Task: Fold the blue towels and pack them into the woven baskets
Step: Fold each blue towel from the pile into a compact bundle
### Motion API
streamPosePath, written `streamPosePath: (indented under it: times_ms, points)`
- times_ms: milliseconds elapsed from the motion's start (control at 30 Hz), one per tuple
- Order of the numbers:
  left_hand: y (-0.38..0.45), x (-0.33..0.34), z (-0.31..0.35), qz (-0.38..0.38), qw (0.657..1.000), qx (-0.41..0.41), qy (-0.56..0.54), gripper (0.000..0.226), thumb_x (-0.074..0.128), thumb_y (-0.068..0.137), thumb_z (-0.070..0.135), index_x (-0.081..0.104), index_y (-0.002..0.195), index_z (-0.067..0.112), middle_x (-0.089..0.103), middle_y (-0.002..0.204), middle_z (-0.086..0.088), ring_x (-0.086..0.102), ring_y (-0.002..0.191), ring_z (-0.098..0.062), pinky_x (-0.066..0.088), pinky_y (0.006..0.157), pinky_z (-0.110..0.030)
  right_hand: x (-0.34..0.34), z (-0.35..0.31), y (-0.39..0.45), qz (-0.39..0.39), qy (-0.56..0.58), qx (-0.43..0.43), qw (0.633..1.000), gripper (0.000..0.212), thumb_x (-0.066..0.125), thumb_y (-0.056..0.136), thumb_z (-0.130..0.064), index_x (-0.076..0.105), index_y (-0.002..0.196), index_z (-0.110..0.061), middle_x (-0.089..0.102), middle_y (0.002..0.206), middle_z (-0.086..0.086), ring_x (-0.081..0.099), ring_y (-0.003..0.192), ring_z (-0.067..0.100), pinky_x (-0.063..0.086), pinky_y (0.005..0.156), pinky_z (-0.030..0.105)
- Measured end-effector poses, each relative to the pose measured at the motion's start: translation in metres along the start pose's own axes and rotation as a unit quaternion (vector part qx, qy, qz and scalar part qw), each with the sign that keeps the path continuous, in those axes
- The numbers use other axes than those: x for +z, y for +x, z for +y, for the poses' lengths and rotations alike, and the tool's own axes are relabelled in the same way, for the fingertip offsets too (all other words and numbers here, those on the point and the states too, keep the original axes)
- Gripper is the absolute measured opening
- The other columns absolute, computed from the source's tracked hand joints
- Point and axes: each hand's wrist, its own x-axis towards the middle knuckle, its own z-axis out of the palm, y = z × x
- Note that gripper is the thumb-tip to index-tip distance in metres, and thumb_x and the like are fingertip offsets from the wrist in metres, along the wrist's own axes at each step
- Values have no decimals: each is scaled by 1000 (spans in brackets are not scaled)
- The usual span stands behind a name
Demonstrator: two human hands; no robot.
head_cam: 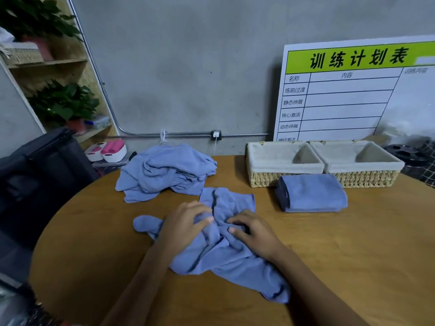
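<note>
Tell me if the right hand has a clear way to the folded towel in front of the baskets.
Probably yes. The right hand rests on the crumpled towel, and only bare table lies between it and the folded towel. Nothing stands in that path, though the hand is busy with the crumpled towel.

Soft matt cloth towels (219,245), smooth wooden table (353,243), rough woven baskets (367,178).

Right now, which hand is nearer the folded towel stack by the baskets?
Right. The right hand lies below-left of the folded towel stack; the left hand is farther left on the crumpled towel.
</note>
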Motion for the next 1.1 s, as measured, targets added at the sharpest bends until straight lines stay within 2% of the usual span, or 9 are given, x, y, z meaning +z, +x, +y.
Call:
streamPosePath:
  times_ms: [67,300,433,500,600,733,833,900,1100]
  points:
    - [-14,17,-29,-34,999,-12,36,70,34,89,79,74,102,24,67,104,11,62,94,-10,53,81,-40,-5,-6,-9,-1,-76,-13,997,32,56,93,-46,67,116,-25,60,103,-7,60,96,14,45,80,30]
    - [-49,10,-50,57,983,-105,138,19,57,93,45,61,76,36,56,78,19,64,79,-12,37,69,-35,-25,-19,-43,-12,-234,110,966,21,54,94,-45,52,90,-24,67,98,3,64,94,28,42,66,36]
    - [-53,2,-33,125,978,-110,129,4,68,91,31,68,86,31,62,93,11,61,85,-15,42,71,-35,-42,-25,-49,17,-301,145,942,32,51,96,-53,62,95,-23,67,101,3,65,95,25,36,60,32]
    - [-50,5,-3,49,996,-68,10,25,52,91,55,70,93,37,64,96,18,60,89,-1,46,74,-28,-42,-27,-50,77,-253,80,961,34,49,95,-56,62,93,-24,63,98,-3,64,92,21,40,62,34]
    - [-51,21,14,-55,998,-28,-3,40,48,85,70,70,90,38,63,94,20,60,90,1,48,77,-25,-37,-26,-51,-10,-182,28,983,42,41,95,-57,62,116,-27,56,113,-5,57,107,20,43,84,38]
    - [-48,23,17,-38,993,-10,-108,15,63,95,42,75,92,33,66,93,15,65,86,-3,54,71,-32,-35,-24,-49,-55,-206,30,976,36,49,98,-49,58,126,-29,56,117,-3,55,109,22,35,85,37]
    - [-40,17,27,-9,986,-16,-168,10,69,95,23,78,95,28,70,90,12,67,87,-8,54,73,-26,-37,-30,-38,-47,-166,19,985,56,39,91,-71,59,123,-30,59,113,-3,57,105,19,42,79,35]
    - [-33,14,31,-28,981,-37,-186,11,69,94,20,77,90,26,70,81,7,66,76,-13,53,70,-30,-33,-30,-29,-39,-107,-2,994,67,31,88,-77,62,123,-29,60,112,-3,57,106,18,46,87,38]
    - [-32,10,31,-118,983,-55,-133,17,70,92,24,74,75,23,63,63,12,55,61,-1,42,59,-24,-11,-26,-18,-121,-67,-41,989,48,48,91,-60,60,130,-35,57,128,-11,55,116,18,40,93,33]
